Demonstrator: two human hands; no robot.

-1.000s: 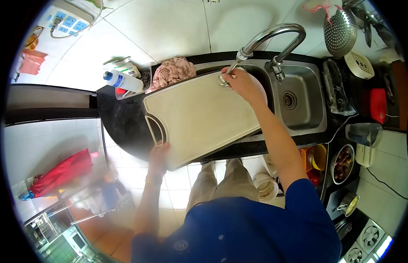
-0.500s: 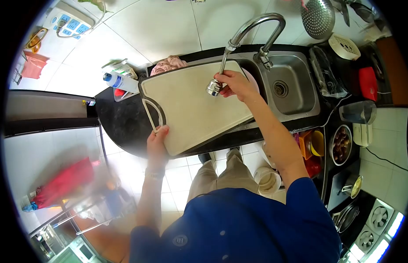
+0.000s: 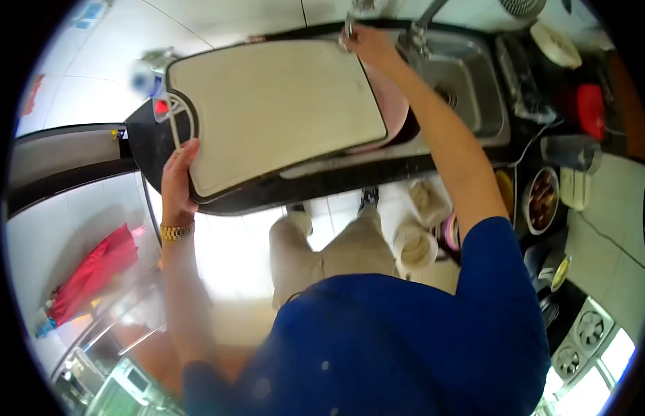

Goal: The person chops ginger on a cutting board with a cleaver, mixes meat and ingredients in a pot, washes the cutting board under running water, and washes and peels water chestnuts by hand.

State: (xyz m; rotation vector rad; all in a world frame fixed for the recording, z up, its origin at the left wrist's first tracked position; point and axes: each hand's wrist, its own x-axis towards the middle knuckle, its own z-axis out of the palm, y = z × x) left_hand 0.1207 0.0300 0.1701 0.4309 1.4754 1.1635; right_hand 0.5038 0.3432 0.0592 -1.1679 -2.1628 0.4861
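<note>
A cream cutting board with a dark rim lies tilted over the counter and the left part of the sink. My left hand is closed on its near left corner, beside the looped handle. At the board's far right corner, my right hand grips the metal faucet head, which is partly hidden by the fingers and blurred. Under the board's right edge shows a pink basin. To the right of that is the steel sink bowl, partly behind my right forearm.
A blurred white bottle stands left of the board. The black counter edge runs in front of me. On the right are a bowl of dark red pieces and a clear container. A white bucket sits on the floor.
The board has shifted left in view with my left hand on it. My right hand has carried the faucet head from over the board to its far right corner. The camera view has also shifted.
</note>
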